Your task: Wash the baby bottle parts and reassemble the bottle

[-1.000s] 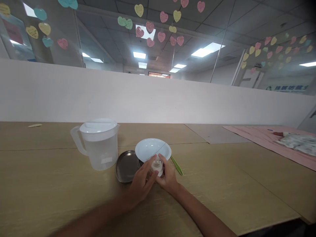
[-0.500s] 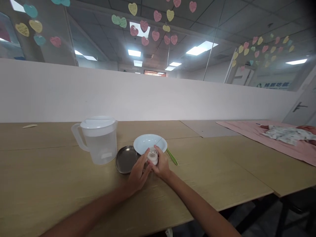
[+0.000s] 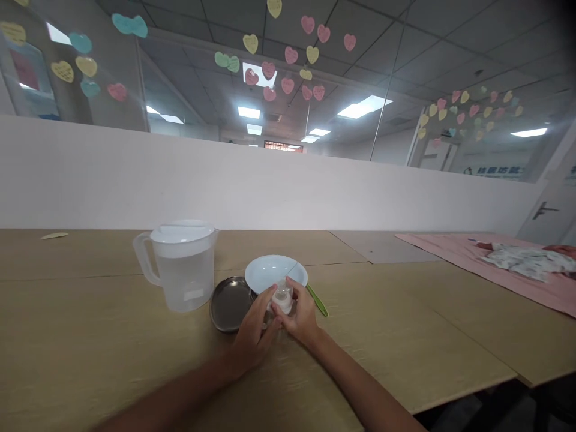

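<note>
Clear bottle (image 3: 283, 298) stays gripped between left hand (image 3: 254, 330) and right hand (image 3: 300, 316), just in front of white bowl (image 3: 267, 270).

The small clear plastic bottle (image 3: 283, 298) I'm holding looks smooth and glossy — the shallow white bowl (image 3: 269, 270) behind it has a shiny glaze-like finish, while the dark oval metal tray (image 3: 230, 303) shows a soft, dull sheen. The white-lidded translucent plastic jug (image 3: 185, 279) looks faintly frosted, the pale wooden tabletop (image 3: 90, 324) matt and smooth — and the pink cloth (image 3: 450, 249) soft.
</note>
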A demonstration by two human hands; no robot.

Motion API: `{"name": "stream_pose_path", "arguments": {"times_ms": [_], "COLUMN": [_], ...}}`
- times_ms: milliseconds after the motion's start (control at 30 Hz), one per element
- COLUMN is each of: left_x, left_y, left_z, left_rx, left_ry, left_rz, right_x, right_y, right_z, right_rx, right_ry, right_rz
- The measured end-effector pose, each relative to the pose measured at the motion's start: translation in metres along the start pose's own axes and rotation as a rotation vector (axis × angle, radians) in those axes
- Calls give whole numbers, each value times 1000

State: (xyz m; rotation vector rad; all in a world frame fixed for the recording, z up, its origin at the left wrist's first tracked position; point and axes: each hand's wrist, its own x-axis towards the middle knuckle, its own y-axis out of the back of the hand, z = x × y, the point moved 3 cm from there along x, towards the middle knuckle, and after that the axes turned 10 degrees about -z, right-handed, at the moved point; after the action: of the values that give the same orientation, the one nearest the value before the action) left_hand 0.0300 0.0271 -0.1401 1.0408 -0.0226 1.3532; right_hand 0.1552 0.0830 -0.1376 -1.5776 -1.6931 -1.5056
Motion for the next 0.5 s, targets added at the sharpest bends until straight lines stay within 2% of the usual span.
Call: {"name": "stream_pose_path", "arguments": {"times_ms": [267,500], "left_x": [3,3], "left_y": [3,3], "left_z": [7,5], "left_rx": [-81,-27], "left_ry": [59,13], "left_rz": [63,51], "right_x": [5,6], "right_y": [0,-2], "right_z": [1,5], "right_rx": [77,33], "right_ry": [-12,3], "right_rz": [-44,-50]}}
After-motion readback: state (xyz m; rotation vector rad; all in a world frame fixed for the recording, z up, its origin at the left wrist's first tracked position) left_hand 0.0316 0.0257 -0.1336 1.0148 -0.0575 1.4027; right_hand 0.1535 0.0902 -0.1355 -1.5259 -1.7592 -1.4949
